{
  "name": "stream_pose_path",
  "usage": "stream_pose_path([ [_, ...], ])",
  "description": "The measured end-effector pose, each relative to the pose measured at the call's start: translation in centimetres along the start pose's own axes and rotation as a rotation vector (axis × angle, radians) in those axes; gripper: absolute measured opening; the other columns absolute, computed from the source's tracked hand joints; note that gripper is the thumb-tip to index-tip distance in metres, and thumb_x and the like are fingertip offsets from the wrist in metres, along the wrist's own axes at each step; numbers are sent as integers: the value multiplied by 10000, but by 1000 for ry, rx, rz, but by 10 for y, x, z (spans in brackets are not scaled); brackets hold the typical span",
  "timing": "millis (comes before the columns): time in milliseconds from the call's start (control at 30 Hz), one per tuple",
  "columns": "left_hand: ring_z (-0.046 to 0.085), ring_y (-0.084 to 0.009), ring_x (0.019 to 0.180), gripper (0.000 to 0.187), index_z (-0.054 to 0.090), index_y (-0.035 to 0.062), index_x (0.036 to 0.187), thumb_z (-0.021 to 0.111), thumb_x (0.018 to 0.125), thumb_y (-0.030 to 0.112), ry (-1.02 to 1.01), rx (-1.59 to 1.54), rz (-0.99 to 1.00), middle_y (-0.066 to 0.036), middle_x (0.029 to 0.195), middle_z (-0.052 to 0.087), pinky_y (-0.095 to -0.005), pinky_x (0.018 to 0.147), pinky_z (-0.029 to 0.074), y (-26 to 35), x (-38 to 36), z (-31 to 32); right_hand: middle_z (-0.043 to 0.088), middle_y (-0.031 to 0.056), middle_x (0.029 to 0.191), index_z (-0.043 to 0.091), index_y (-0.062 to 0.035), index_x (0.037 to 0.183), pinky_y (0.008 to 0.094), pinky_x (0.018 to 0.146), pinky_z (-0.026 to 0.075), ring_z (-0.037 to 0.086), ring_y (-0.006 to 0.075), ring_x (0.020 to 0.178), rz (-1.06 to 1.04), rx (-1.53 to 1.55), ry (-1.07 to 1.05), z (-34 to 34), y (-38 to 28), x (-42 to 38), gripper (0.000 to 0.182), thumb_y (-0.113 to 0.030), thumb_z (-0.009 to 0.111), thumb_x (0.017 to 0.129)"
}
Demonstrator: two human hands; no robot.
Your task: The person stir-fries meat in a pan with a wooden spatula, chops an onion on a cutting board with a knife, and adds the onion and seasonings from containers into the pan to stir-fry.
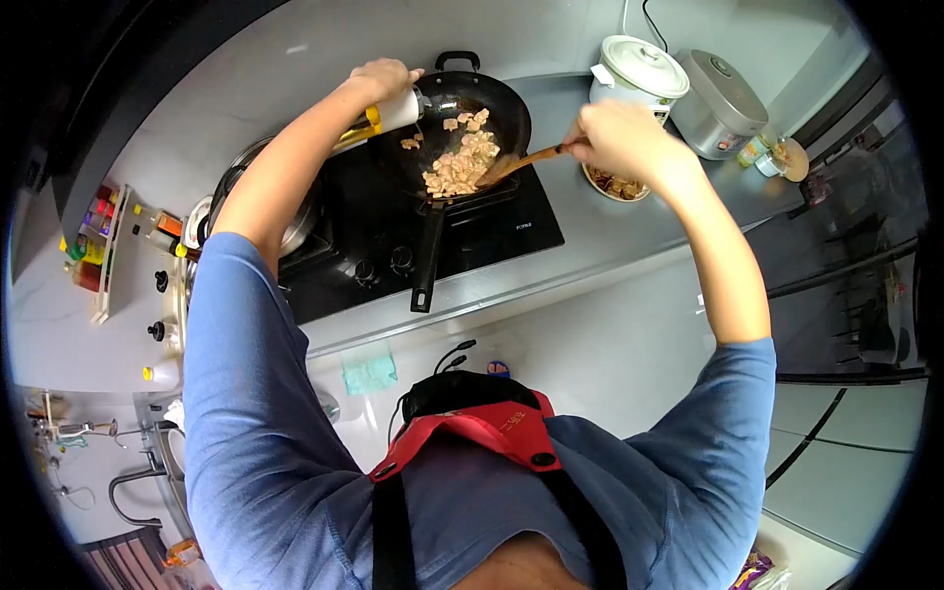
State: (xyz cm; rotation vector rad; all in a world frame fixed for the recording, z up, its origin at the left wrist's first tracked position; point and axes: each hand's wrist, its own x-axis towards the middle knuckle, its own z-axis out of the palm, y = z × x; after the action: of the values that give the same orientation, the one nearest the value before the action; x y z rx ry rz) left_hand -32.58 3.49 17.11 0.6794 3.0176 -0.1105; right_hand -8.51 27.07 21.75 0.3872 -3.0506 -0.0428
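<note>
A black wok (511, 110) sits on the black gas stove (492, 241), its long handle pointing toward me. Pieces of pale meat (457, 169) lie in the middle of it, with a few strays toward the back and left. My left hand (383, 77) is closed round a bottle with a white label (399, 110), held tilted over the wok's left side with its clear end toward the meat. My right hand (608, 136) grips the handle of a wooden spatula (516, 164), whose blade rests at the meat's right edge.
Right of the stove are a bowl of brown food (618, 185), a white lidded pot (644, 67) and a silver rice cooker (723, 103). On the left, a lidded pan (300, 228) stands on the stove, with bottles (162, 224) beyond it. A sink tap (133, 477) shows at lower left.
</note>
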Motion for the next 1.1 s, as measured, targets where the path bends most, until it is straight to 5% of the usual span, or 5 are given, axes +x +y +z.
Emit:
stream_pose_path([
  [167,593,-334,994,677,646,17,984,330,889,608,-4,33,33,-185,1042,622,-434,877,441,-5,1,-2,663,173,852,685,-42,843,407,733,512,642,327,840,64,-74,-285,6,-13,82,205,-199,633,722],
  [700,503,-364,1118,588,605,68,1104,281,922,523,136,-376,-72,-231,1157,554,-391,939,387,-66,-6,0,649,192,893,681,-59,863,442,782,505,624,346,884,79,148,7,91,-25,96,192,-181,563,772],
  [767,608,-330,874,620,642,25,947,309,901,545,179,-617,-172,-228,960,619,-381,787,453,-82,-10,12,661,144,896,707,-152,891,423,783,509,628,323,879,16,102,-60,69,-23,83,186,-202,581,763],
  [867,369,-141,443,565,496,64,621,360,902,535,217,-1236,-211,-17,532,440,-317,441,327,-95,-39,12,665,142,868,705,-135,895,418,764,511,635,318,843,7,46,-181,25,-23,69,191,-198,590,756],
  [1100,240,-59,425,477,408,125,650,328,943,493,469,-1817,-198,74,520,305,-228,394,229,-123,-146,-11,641,207,835,682,-65,809,425,746,505,623,357,814,-8,54,-149,52,-49,101,174,-189,593,726],
])
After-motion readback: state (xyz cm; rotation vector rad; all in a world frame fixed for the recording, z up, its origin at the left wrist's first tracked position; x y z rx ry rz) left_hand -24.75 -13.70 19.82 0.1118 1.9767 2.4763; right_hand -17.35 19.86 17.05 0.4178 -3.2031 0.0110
